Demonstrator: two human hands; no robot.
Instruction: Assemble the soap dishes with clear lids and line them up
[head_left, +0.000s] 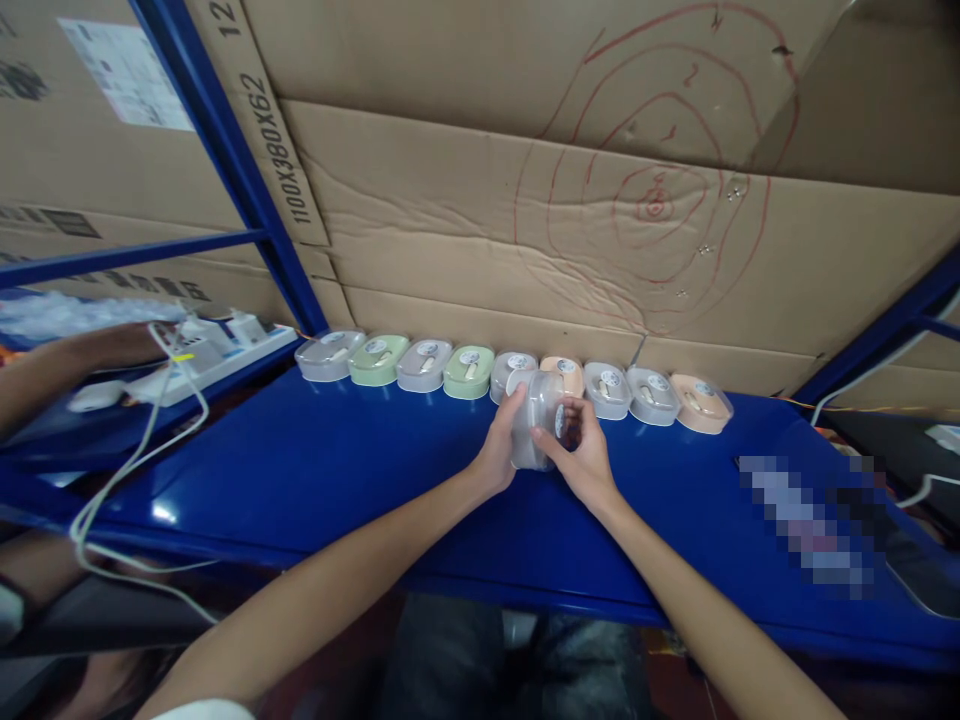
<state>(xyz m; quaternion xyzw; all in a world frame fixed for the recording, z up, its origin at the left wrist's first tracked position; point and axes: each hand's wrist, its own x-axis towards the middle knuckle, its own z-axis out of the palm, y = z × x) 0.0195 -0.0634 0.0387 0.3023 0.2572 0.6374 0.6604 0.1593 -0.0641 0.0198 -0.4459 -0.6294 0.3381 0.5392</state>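
A wall of creased brown cardboard sheets (480,200), one scrawled with red concentric rings, stands along the far edge of a glossy blue metal surface (337,470) framed by blue steel uprights (225,150). Along that far edge, against the cardboard, runs a row of small rounded plastic cases with clear lids (469,372), in grey, pale green and peach, each just beside the next. In front of the middle of the row, both of the person's hands hold one clear, grey-tinted plastic case (536,420) tilted up on its end, just above the surface. The left hand (499,450) has its grip pressed against the case's left side, fingers curled round it; the right hand (581,455) pinches the right side between thumb and fingers. Beyond the left edge, another person's forearm (67,365) lies beside a white power strip (217,345) with white cables (142,450).
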